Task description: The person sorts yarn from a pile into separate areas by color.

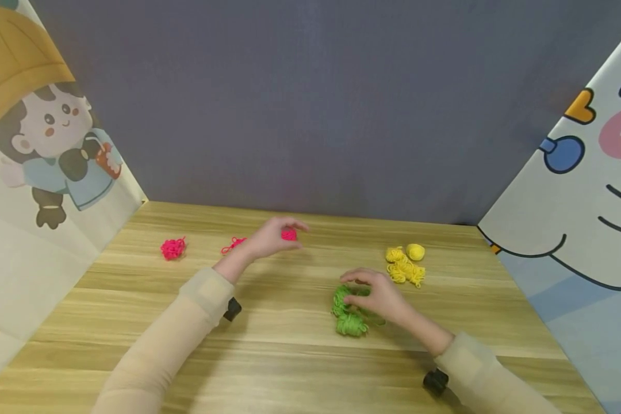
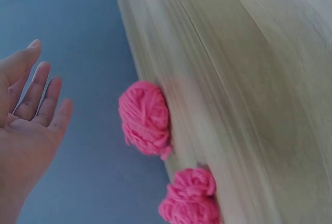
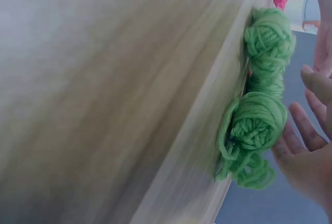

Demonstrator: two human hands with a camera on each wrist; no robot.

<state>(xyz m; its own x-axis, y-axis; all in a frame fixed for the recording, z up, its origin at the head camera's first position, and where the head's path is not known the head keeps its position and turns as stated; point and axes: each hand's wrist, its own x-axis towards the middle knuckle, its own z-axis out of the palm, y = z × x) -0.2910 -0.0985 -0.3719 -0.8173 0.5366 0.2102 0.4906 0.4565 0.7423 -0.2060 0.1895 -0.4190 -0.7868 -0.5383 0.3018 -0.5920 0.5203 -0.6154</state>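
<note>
My left hand (image 1: 272, 238) hovers at the back of the table, thumb and fingers spread apart. Beyond its palm in the head view lies a pink yarn ball (image 1: 288, 234), which shows whole in the left wrist view (image 2: 144, 119), apart from the fingers. A second pink yarn bundle (image 1: 235, 244) is partly covered by the left forearm. My right hand (image 1: 380, 294), fingers loosely bent and parted, is over the green yarn balls (image 1: 351, 325). In the right wrist view its fingertips come right beside the nearer green ball (image 3: 259, 122), with nothing gripped.
Another pink yarn bundle (image 1: 173, 249) lies at the left of the wooden table (image 1: 284, 368). Several yellow yarn balls (image 1: 406, 270) sit right of centre, beyond the right hand. A dark grey panel (image 1: 310, 115) rises behind the table, with printed panels at both sides.
</note>
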